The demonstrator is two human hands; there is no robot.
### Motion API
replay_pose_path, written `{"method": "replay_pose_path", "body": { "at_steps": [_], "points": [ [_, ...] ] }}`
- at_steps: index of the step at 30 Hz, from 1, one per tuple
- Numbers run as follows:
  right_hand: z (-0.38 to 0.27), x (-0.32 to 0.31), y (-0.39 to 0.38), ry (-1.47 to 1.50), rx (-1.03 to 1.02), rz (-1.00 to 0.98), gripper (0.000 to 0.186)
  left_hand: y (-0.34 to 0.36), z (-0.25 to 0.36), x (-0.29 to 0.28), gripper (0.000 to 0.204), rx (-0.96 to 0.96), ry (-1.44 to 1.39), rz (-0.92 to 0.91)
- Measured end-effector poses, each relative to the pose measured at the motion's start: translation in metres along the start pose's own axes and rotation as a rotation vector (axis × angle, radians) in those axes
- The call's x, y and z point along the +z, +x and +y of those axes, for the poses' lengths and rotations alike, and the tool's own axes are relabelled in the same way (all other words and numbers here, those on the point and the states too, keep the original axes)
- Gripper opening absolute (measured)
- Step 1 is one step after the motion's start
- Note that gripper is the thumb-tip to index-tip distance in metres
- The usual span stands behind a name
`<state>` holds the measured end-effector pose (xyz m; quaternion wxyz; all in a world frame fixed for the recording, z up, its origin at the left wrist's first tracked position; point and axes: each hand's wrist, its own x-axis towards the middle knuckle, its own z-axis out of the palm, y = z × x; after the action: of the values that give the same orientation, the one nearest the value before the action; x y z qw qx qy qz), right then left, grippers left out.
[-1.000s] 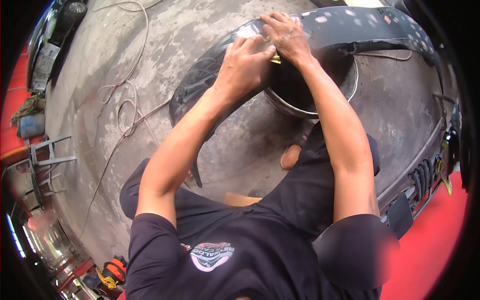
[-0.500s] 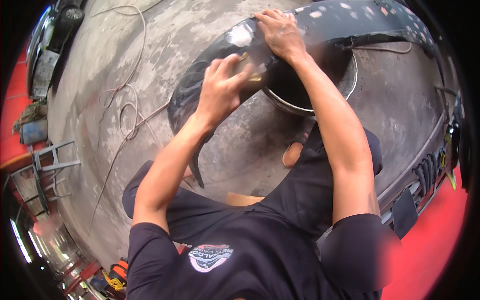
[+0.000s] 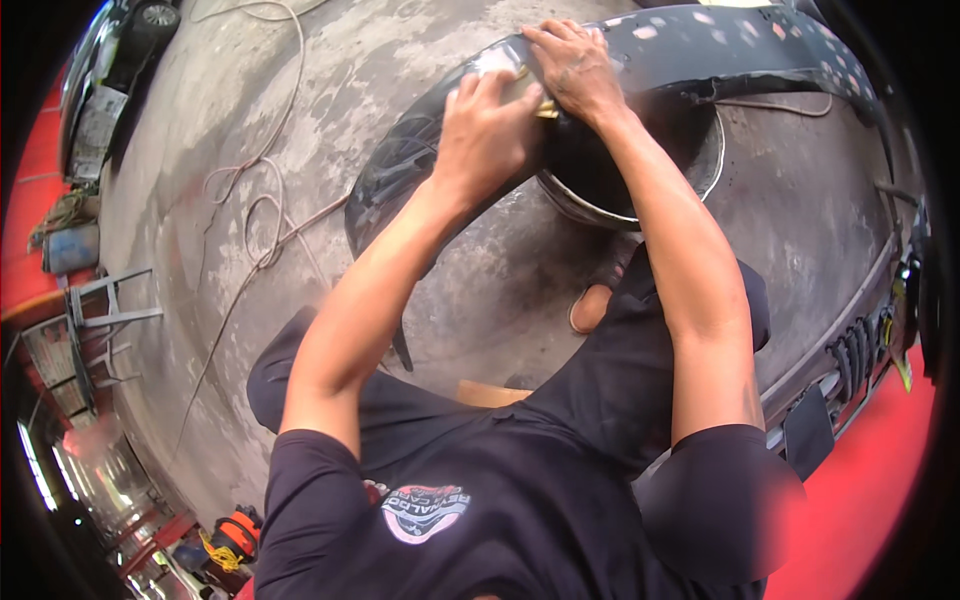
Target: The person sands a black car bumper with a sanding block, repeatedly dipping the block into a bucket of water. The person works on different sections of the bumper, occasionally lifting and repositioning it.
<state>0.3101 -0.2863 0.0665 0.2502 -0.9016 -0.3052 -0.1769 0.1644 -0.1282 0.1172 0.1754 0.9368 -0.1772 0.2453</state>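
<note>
A long, curved, dark car bumper (image 3: 690, 52) spotted with pale patches arches across the top of the view. My left hand (image 3: 488, 135) is closed round a small yellowish pad, perhaps a sanding pad (image 3: 546, 109), against the bumper's left part. Its fingers are slightly blurred and hide most of the pad. Just right of it, my right hand (image 3: 575, 70) lies over the bumper's upper surface with its fingers stretched out, holding nothing. Beneath the bumper is a round dark drum (image 3: 718, 165) with a light rim, partly covered by my right forearm.
A thin hose (image 3: 262, 160) loops over the concrete floor (image 3: 480, 310) on the left. A metal stand (image 3: 115, 300) and a blue container (image 3: 70, 248) are at the far left. Another car part (image 3: 850, 350) curves along the right. Between my legs lies a tan piece (image 3: 490, 394).
My left hand has moved up and right along the bumper with the pad, closer to my right hand. My right hand stays on the same spot of the bumper.
</note>
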Motion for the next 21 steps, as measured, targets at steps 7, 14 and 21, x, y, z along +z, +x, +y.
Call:
{"method": "replay_pose_path", "body": {
  "at_steps": [7, 14, 21],
  "points": [
    [-0.006, 0.012, -0.001, -0.076, -0.081, 0.123, 0.035, -0.038, 0.001, -0.02, 0.038, 0.002, -0.025, -0.053],
    [-0.003, 0.004, -0.001, -0.011, 0.002, 0.016, 0.035, -0.022, -0.002, -0.007, 0.043, 0.014, 0.003, -0.015],
    [-0.006, 0.009, -0.003, -0.027, -0.044, 0.127, 0.033, -0.028, 0.01, -0.001, 0.05, 0.074, 0.099, 0.036]
  ]
}}
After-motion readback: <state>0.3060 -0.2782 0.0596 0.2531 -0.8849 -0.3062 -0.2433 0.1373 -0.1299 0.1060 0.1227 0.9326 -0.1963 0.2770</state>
